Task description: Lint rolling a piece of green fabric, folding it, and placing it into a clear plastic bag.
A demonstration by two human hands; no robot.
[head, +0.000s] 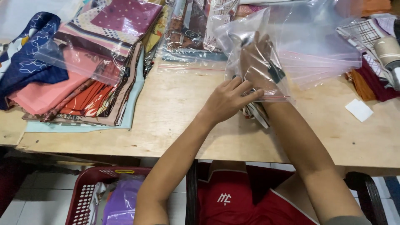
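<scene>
Currently, head view: right hand is pushed inside a clear zip bag, fingers spread, seen through the plastic; whether it grips anything in there, can't tell. Bag is thin, glossy, crinkled, with a red zip line along the mouth; it stands up off the middle of the wooden table. Left hand pinches the bag's mouth edge, fingers curled closed on the plastic, with a folded patterned cloth just under it at the opening. Left: stack of folded scarves, partly bagged. Behind: more bagged fabrics. Right: small white card, tape roll. Below the table: red basket.
</scene>
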